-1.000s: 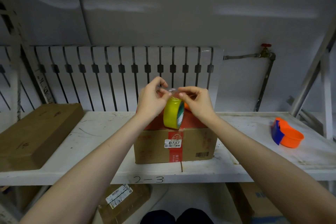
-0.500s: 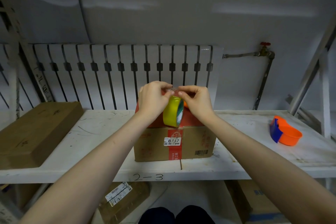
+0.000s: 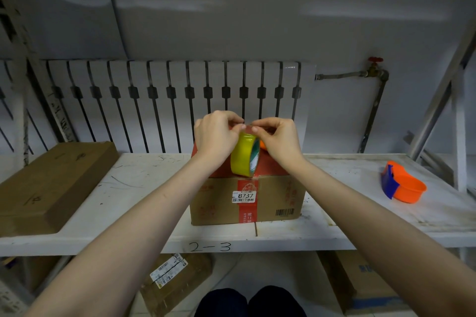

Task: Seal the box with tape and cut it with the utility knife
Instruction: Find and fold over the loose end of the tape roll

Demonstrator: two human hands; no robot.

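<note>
A small cardboard box with a red top and a label reading 8737 stands on the white shelf. Just above its top, a yellow tape roll is held upright between my hands. My left hand grips the roll's left side, its fingertips pinched at the top. My right hand holds the right side, thumb and forefinger pinching at the roll's top edge. A bit of something orange shows behind the roll, under my right hand; I cannot tell what it is.
A flat brown carton lies at the shelf's left end. An orange and blue tape dispenser sits at the right. A radiator stands behind the box. More cartons lie below the shelf marked 2-3.
Both hands and the tape roll have dropped a little toward the box top. The fingertips stay pinched at the roll's top edge.
</note>
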